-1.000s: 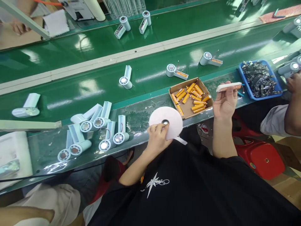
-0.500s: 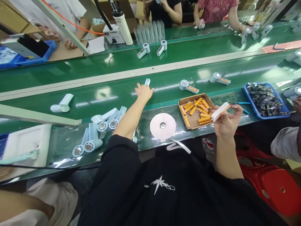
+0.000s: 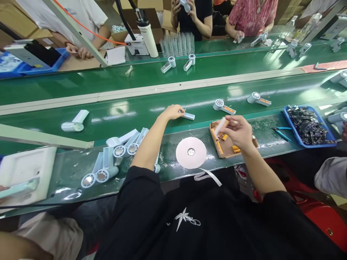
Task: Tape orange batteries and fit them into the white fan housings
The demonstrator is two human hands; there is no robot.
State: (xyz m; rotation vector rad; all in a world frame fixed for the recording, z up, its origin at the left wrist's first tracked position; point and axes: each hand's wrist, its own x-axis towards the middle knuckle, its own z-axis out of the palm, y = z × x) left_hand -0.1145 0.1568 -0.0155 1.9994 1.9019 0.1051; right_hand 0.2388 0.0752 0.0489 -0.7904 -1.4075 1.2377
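On the green belt, my left hand (image 3: 173, 111) is closed round one end of a light-blue handheld fan housing (image 3: 189, 116). Its slim handle sticks out to the right; the fingers cover the rest. My right hand (image 3: 240, 130) pinches an orange battery with a white strip along it (image 3: 221, 126), tilted above a shallow cardboard box (image 3: 230, 156). Orange batteries (image 3: 219, 147) lie in that box, partly hidden under my hand and wrist. Between my arms a roll of white tape (image 3: 184, 159) rests flat, its loose end hanging over the bench edge.
Several fan housings (image 3: 107, 159) lie left of my forearm, another (image 3: 74, 122) on the belt. Two fans with batteries (image 3: 227, 109) sit beyond the box. Right are pliers (image 3: 282, 134) and a blue tray (image 3: 332, 141) of dark parts. Co-workers sit opposite and at both sides.
My left hand has drawn nearer, and the fan housing's handle now points right instead of away. My right hand has moved left over the box with the battery, turning palm down.
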